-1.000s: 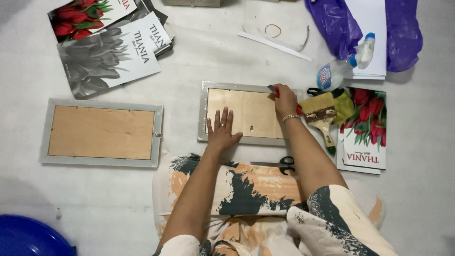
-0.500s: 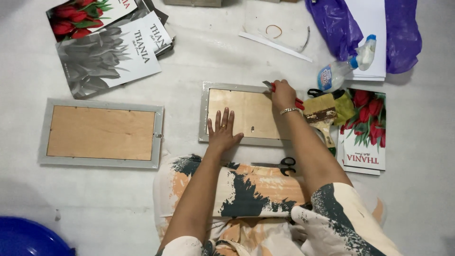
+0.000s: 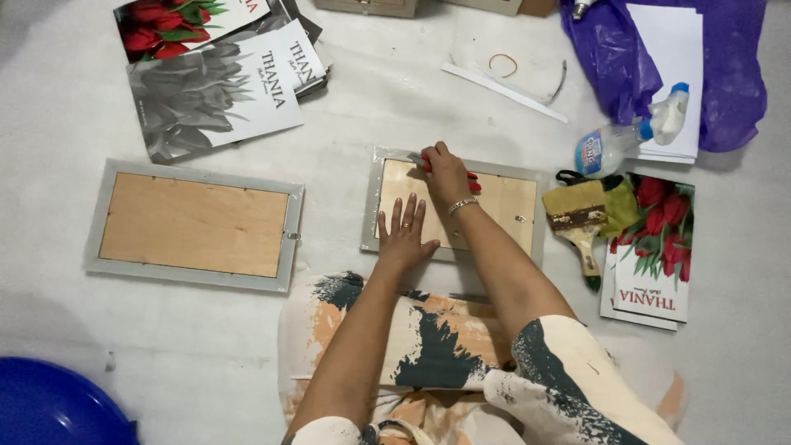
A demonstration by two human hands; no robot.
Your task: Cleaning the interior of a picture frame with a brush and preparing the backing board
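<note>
Frame (image 3: 503, 202) under both hands

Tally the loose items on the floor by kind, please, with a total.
Picture frames lying face down: 2
Stacks of flower prints: 2
Paintbrush: 1
Spray bottle: 1
Rubber band: 1
Purple plastic bag: 1
Total: 8

Bright even overhead light, soft shadows, sharp

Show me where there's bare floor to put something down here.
Bare floor lies between the left frame and the worked frame, and below the left frame beside the blue tub. The right side, around the brush and spray bottle, is crowded.
</note>
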